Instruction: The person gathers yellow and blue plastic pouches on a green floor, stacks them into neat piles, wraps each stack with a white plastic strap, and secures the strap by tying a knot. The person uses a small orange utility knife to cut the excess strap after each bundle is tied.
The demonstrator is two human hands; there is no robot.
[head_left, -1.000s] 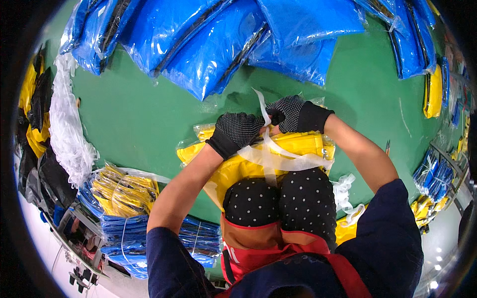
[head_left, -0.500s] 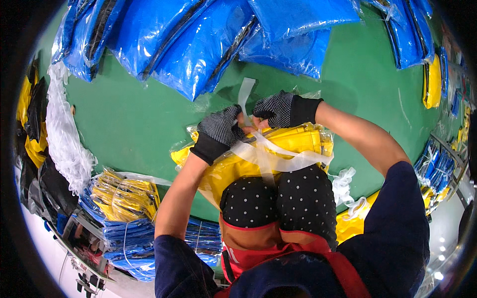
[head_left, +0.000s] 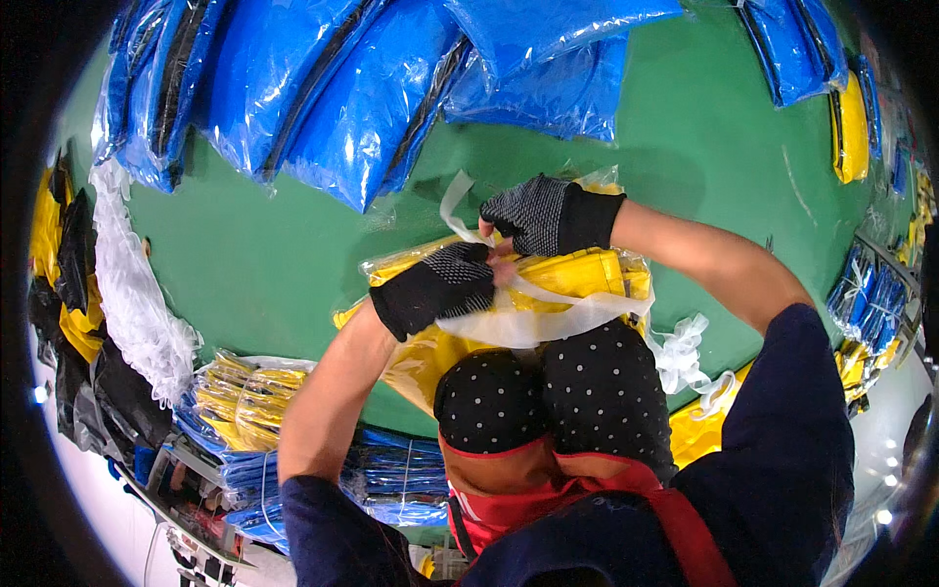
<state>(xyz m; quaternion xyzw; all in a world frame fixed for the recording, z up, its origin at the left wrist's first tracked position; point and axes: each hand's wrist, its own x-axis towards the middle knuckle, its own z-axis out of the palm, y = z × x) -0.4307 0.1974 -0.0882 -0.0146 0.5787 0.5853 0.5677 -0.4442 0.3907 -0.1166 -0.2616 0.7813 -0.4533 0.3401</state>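
Observation:
A stack of yellow items in clear plastic (head_left: 579, 276) lies in front of my knees. A white fabric strip (head_left: 553, 325) runs across it, and one loose end curls up beyond my hands. My left hand (head_left: 440, 284), in a dark dotted glove with bare fingertips, is closed on the strip above the stack. My right hand (head_left: 538, 215), gloved the same way, pinches the strip just beyond the left fingertips. Both hands are almost touching, and where the strip crosses is partly hidden by the fingers.
Large blue plastic-wrapped packages (head_left: 362, 117) lie along the far side of the green floor (head_left: 254, 254). A heap of white strips (head_left: 137, 284) is at left, another (head_left: 680, 357) by my right knee. Tied yellow bundles (head_left: 245, 401) and blue bundles (head_left: 391, 470) sit at near left.
My left hand has turned and moved slightly down, its fingertips now under my right hand. The strip's loose end has bent over leftward. The strip's vertical part over the stack no longer shows.

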